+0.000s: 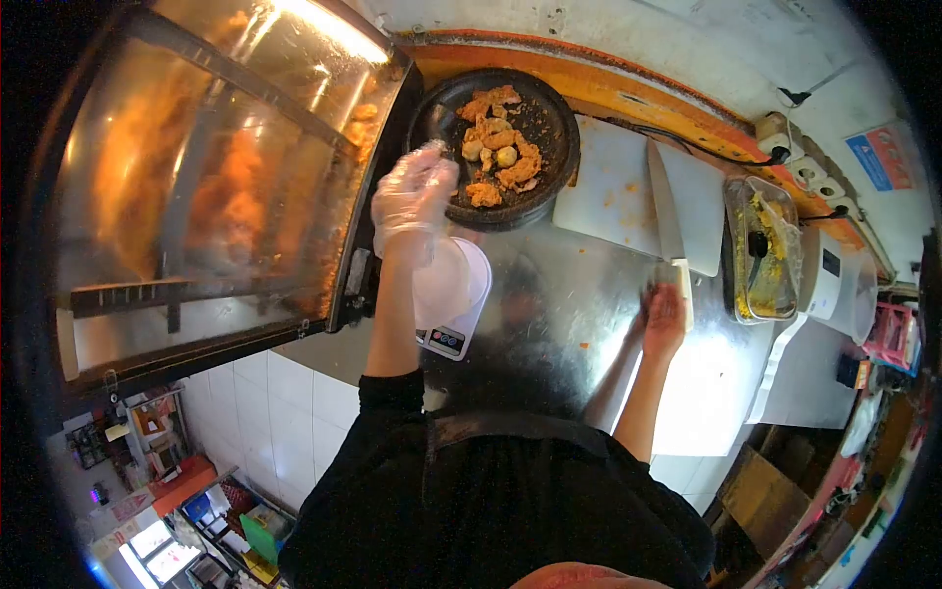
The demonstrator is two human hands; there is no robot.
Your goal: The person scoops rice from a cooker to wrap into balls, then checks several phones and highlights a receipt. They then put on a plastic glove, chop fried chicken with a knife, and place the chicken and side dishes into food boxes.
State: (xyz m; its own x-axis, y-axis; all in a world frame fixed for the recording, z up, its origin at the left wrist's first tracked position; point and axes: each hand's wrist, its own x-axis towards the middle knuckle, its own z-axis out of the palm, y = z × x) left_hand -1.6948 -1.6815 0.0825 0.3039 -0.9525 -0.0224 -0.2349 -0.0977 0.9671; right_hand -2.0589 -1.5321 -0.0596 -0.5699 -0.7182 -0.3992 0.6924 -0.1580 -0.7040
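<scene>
My left hand [416, 194], in a clear plastic glove, is raised over the left edge of a black bowl [564, 137] and above a white kitchen scale [478, 285]; its fingers are bent, and what they hold, if anything, cannot be made out. Orange-brown breaded pieces [527, 162] lie in the bowl. Bare and slightly blurred, my right hand [665, 319] is beside the white handle of a large knife [664, 196]. The blade rests on a white cutting board [608, 182] dotted with crumbs. Whether the fingers grip the handle is unclear.
A glass-fronted warmer [226, 187] with fried food stands at the left. Right of the board is a clear tray [770, 306] with yellow food and a dark utensil. Power sockets [805, 172] and cables line the wall. The metal counter [549, 294] runs beneath my hands.
</scene>
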